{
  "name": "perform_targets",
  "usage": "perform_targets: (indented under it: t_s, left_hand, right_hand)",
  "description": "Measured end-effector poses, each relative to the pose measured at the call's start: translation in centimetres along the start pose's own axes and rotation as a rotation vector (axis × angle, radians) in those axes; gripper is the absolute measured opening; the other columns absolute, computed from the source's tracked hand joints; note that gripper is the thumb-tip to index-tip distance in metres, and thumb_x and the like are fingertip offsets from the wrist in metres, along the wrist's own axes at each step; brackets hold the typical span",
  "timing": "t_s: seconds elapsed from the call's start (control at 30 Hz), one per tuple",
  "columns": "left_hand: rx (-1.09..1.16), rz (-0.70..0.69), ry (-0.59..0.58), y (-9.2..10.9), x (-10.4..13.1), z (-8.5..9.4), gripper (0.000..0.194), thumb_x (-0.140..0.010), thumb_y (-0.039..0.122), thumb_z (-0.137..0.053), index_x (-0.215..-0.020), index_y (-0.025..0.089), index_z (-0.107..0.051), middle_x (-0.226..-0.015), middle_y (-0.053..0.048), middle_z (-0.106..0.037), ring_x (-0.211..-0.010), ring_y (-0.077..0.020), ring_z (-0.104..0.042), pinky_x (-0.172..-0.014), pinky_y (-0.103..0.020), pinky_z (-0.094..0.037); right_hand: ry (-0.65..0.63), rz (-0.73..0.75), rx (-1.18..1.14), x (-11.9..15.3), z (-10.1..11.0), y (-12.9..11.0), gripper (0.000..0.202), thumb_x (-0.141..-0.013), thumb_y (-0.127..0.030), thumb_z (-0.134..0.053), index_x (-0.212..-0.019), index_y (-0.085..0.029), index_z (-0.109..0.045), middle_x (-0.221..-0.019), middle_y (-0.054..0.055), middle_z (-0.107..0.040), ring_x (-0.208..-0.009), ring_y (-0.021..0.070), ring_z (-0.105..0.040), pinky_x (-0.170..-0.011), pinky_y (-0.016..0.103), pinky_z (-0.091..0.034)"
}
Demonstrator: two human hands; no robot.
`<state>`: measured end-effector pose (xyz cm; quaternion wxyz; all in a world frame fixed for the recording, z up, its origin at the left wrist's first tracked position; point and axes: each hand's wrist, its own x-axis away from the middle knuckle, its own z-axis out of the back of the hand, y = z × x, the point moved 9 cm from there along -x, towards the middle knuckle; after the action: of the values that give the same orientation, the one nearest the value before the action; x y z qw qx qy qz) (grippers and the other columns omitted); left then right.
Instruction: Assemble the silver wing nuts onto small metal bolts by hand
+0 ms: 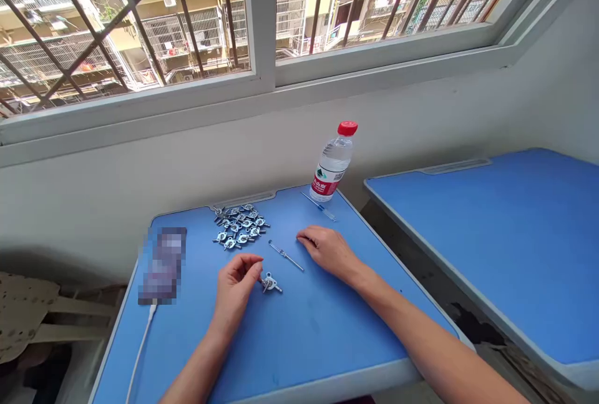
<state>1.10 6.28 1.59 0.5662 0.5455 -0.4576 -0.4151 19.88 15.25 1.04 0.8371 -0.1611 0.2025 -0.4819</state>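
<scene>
My left hand [238, 284] is closed in a pinch, thumb and forefinger at the near-left end of a small silver metal fitting [269, 282] with a flat flange and short pins. The fitting is at the table surface. My right hand [327, 251] rests on the table to the right, fingers curled together; whether anything is between the fingertips is hidden. Between both hands lies a thin metal rod-like tool [286, 256], touched by neither. Beyond my left hand, several similar metal fittings [243, 223] lie in a loose cluster.
A bottle of water [332, 163] with a red cap stands at the far right corner, a pen [319, 207] beside its base. At left lies a blurred phone [163, 266] with a white cable [143, 348]. A second blue table [496, 223] stands to the right, across a gap.
</scene>
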Motion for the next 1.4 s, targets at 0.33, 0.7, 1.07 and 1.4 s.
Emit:
perform_targets:
  t_s: [0.33,0.7,1.07,1.4]
  left_hand:
    - [-0.006,-0.009,-0.002,0.3,-0.2,0.3,0.024,-0.067,0.038,-0.073,-0.077,0.017,-0.070,-0.066,0.000,-0.061,-0.061,-0.0126,-0.054,-0.060,-0.023,-0.045]
    - [-0.041,-0.005,-0.021,0.1,-0.6,0.4,0.023,-0.068,0.037,-0.072,-0.079,0.016,-0.070,-0.067,0.000,-0.061,-0.063,-0.0129,-0.054,-0.061,-0.023,-0.044]
    - [-0.602,-0.233,-0.335,1.5,0.8,-2.1,0.047,-0.067,0.004,-0.044,-0.104,0.022,-0.065,-0.110,-0.006,-0.062,-0.108,-0.0222,-0.056,-0.095,-0.035,-0.044]
    - [-0.971,-0.255,-0.329,0.5,1.6,-3.2,0.015,-0.076,0.018,-0.059,-0.090,0.020,-0.054,-0.095,-0.006,-0.059,-0.093,-0.0251,-0.052,-0.082,-0.037,-0.042]
  right_hand:
    - [0.051,0.042,-0.136,-0.3,0.0,0.1,0.017,-0.089,-0.016,-0.051,-0.085,-0.018,-0.067,-0.085,0.005,-0.069,-0.073,0.0179,-0.062,-0.066,0.029,-0.045]
    - [0.002,0.037,-0.035,-0.7,-0.8,-0.5,0.014,-0.090,-0.016,-0.052,-0.083,-0.019,-0.064,-0.087,0.005,-0.066,-0.072,0.0166,-0.059,-0.061,0.027,-0.040]
    - [0.208,0.122,-0.197,0.7,2.4,-2.2,0.017,-0.090,-0.019,-0.044,-0.080,-0.019,-0.058,-0.078,0.005,-0.062,-0.063,0.0155,-0.052,-0.060,0.028,-0.040]
    - [0.066,0.240,-0.180,1.6,0.3,-4.9,0.018,-0.093,-0.024,-0.047,-0.081,-0.019,-0.060,-0.077,0.005,-0.065,-0.065,0.0161,-0.056,-0.062,0.028,-0.039]
